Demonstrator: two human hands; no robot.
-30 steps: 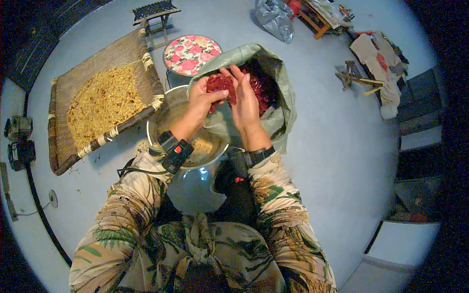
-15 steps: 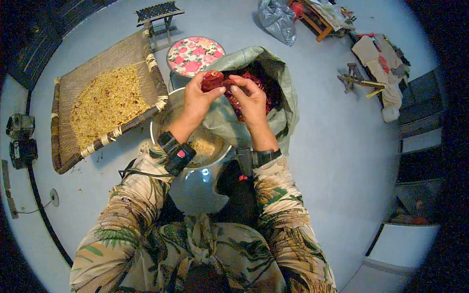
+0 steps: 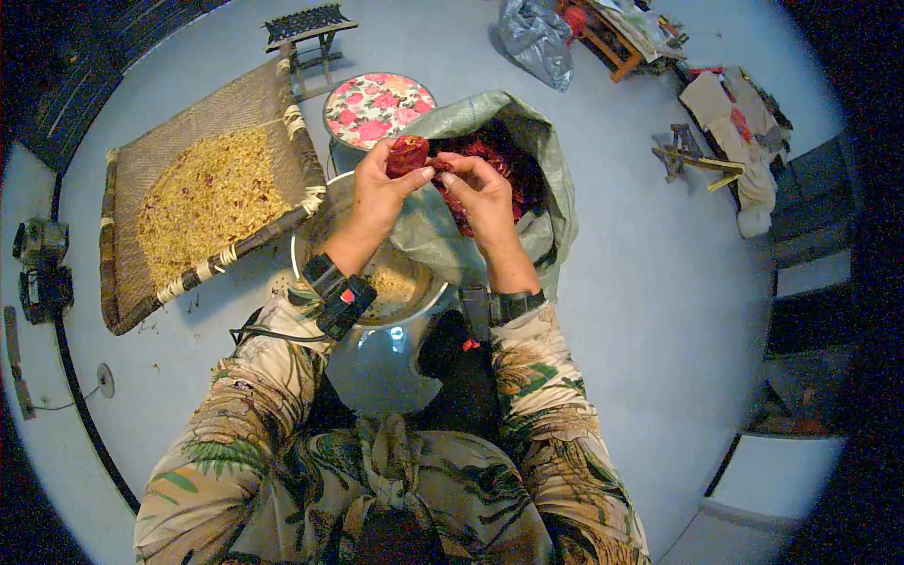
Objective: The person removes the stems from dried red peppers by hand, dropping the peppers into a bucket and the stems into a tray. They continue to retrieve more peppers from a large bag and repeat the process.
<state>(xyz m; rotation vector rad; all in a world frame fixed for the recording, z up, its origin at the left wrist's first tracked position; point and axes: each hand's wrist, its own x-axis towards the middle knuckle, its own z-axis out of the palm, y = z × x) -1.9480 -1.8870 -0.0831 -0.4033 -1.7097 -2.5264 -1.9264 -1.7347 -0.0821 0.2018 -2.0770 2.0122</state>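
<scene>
A smooth blue-grey floor (image 3: 659, 330) spreads under everything, dim towards the edges of the room. Above the near side of an open pale-green woven plastic sack (image 3: 562, 179), the two hands hold up a wrinkled, dark-red dried pod (image 3: 407, 157), probably a chilli. The left hand (image 3: 375, 204) grips its broad part between thumb and fingers; the right hand (image 3: 487, 200) pinches its narrow end with the fingertips.

The pod looks very light, papery and brittle, more likely to crack than bend, and its glossy skin may be a little slippery. The broad body seems the best hold, pressed gently, with the narrow end suited to a fingertip pinch.

Similar dark-red dried pods (image 3: 485, 155) lie inside the sack. Partly behind the left forearm is a wide round metal basin with a pale rim (image 3: 295, 250). To the left, a woven tray with a dark wooden frame (image 3: 146, 306) bears a spread of small yellow bits (image 3: 207, 188) flecked with red. Beyond the hands stands a round stool with a pink floral top (image 3: 377, 105), just beside the sack.
</scene>
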